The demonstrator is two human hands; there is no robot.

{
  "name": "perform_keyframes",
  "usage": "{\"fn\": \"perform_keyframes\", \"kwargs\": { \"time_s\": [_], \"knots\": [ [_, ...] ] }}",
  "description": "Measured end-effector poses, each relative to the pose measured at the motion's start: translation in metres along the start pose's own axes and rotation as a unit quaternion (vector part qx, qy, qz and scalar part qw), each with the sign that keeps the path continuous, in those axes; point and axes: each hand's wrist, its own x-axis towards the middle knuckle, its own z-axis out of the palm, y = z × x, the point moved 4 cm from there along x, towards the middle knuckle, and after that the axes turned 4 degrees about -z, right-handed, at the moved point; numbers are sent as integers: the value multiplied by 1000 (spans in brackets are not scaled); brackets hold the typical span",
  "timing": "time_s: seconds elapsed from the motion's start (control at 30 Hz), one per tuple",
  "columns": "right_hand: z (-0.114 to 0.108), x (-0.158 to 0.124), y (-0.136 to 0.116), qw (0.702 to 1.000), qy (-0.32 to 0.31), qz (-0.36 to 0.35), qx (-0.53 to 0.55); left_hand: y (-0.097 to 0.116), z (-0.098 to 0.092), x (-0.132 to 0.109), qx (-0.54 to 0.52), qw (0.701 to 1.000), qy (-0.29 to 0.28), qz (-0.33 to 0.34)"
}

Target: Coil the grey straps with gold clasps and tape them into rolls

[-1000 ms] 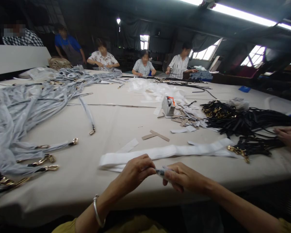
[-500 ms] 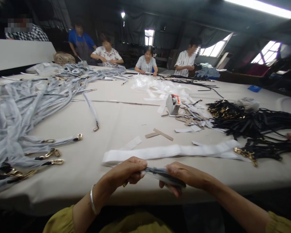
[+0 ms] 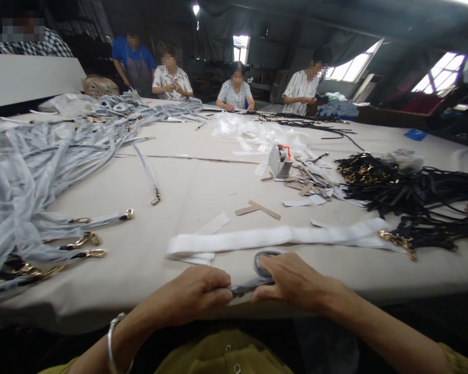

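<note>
A wrapped strap (image 3: 245, 287), dark grey under cloudy film, is held in front of the person's body, at the near edge of the table (image 3: 191, 192). One stretch of it is pinched between the thumb and fingers of the left hand (image 3: 203, 292), on whose wrist a silver bangle (image 3: 111, 340) is worn. The rolled part of the strap is gripped by the right hand (image 3: 292, 280), with the coil showing above the thumb side; how the lower fingers are placed under it cannot be told, as they are hidden. A short length is stretched between the two hands.

Just beyond the hands, a folded bundle of white strips (image 3: 234, 241) is laid across the table, its right end near gold hooks (image 3: 398, 244) on black straps. Farther off, two brown card strips (image 3: 253, 209) are crossed, and a tape dispenser (image 3: 281, 162) is stood beside scattered paper scraps (image 3: 315, 179). The right side is taken up by a heap of black straps (image 3: 417, 189), the left by a large pile of film-wrapped straps (image 3: 42, 171) with gold clasps. Loose translucent film (image 3: 249, 130) is spread towards the far side, where co-workers (image 3: 236, 93) are seen.
</note>
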Motion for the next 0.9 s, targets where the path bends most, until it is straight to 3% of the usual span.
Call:
{"fn": "perform_keyframes", "kwargs": {
  "time_s": [0.07,0.17,0.23,0.27,0.33,0.4,0.53,0.67,0.77,0.9],
  "knots": [
    [1,-2,-17,999,12,-47,-14,-4,-7,0,-4,1000,7,-1],
    [2,-11,-42,992,1,-124,28,-9,-12,4,-32,999,-35,8],
    [5,-15,-47,977,-45,-126,165,-10,-10,7,-68,995,-74,23],
    [8,-17,-46,954,-71,-108,270,-11,-8,8,-101,991,-84,29],
    [14,-16,-41,866,-97,-65,487,-15,-1,11,-191,978,-75,29],
    [21,-13,-34,759,-76,-48,645,-18,12,14,-310,949,-57,28],
    [35,-1,-29,591,-13,-84,802,-20,49,24,-540,840,-45,37],
    [51,8,-30,432,-27,-128,892,-14,68,29,-600,800,14,6],
    [61,12,-27,368,-46,-142,918,-8,72,29,-621,784,16,20],
    [69,18,-19,345,-36,-124,930,-11,76,35,-625,780,34,14]
  ]
}}
